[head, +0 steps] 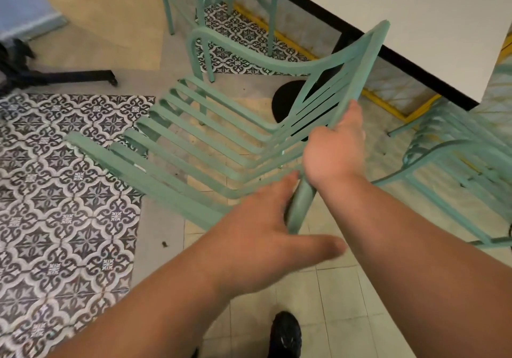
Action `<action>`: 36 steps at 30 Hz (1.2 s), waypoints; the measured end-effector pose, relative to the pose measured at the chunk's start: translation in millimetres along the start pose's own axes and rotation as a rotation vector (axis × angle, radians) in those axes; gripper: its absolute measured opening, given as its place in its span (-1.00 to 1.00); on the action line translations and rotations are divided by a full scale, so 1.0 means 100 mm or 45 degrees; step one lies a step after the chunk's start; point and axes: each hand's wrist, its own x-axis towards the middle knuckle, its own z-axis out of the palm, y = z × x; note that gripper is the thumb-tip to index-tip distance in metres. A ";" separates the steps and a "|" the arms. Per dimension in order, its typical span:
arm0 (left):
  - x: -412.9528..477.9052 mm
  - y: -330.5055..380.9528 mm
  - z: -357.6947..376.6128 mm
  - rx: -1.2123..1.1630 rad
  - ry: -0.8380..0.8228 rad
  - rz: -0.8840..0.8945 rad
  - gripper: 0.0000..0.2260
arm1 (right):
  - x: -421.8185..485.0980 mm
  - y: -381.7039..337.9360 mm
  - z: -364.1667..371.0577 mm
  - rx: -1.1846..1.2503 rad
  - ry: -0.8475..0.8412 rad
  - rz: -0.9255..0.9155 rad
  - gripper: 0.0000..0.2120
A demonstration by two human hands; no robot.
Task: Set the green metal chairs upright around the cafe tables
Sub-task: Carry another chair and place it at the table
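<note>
The green chair (210, 136) sits on the floor (346, 296) just in front of the person, beside the white tabletop (415, 25). Its seat bars run long from the near right toward the far left, and its back rises toward the tabletop edge. The right hand (333, 147) is closed around the top rail of the chair back. The left hand (266, 233) is spread open, fingers (288, 183) touching the near end of that same rail, not gripping it. Both hands are on the near side, so the chair lies ahead and to the left of them. The right hand is the one holding on. It looks a bit tilted, but the wide view bends things, so that is hard to tell. More green chairs stand nearby. No words or labels can be read
</note>
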 end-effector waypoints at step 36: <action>0.19 0.01 0.33 0.285 0.305 -0.189 -0.62 | 1.61 -0.12 -0.37 -1.087 -0.512 -1.373 -0.62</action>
